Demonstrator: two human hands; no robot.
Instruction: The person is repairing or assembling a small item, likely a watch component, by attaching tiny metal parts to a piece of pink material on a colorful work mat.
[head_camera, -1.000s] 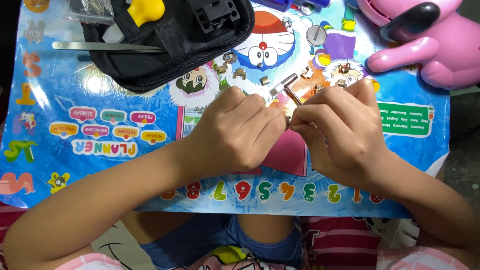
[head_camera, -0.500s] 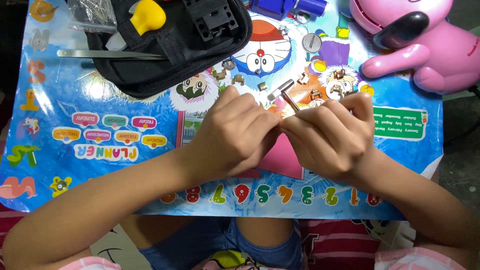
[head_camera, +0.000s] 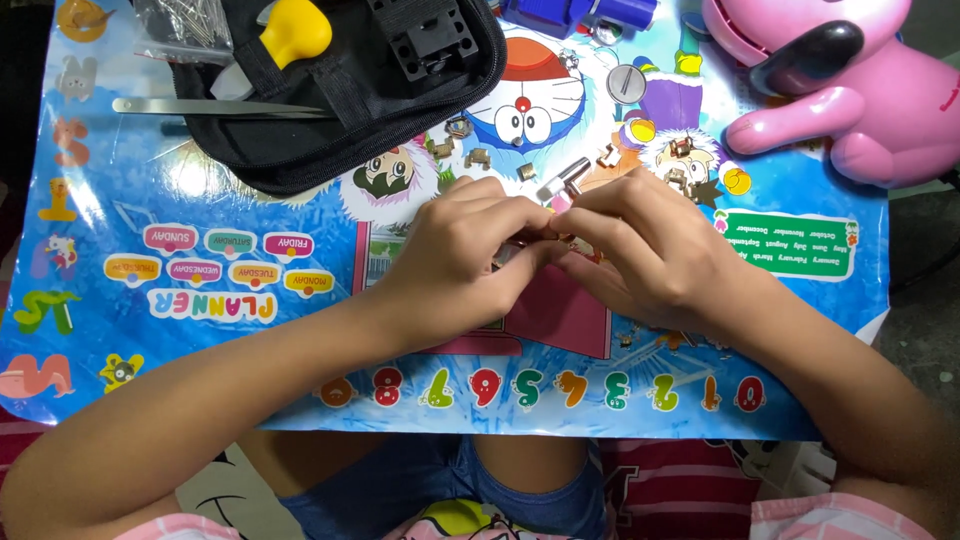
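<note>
Both hands meet over a pink panel of a blue cartoon mat. My left hand is curled, its fingertips pinching a small metal piece that is mostly hidden. My right hand presses against it fingertip to fingertip and grips a short silver metal tool, whose head sticks up between the two hands. Several loose small metal links lie on the mat just beyond my fingers.
A black open tool pouch holds a yellow-handled tool. Long tweezers lie at its left, under a clear bag of pins. A pink toy stands at the far right, beside a round metal disc.
My hands have closed in tighter on each other, and the silver tool now tilts lower between them. The view has shifted slightly.
</note>
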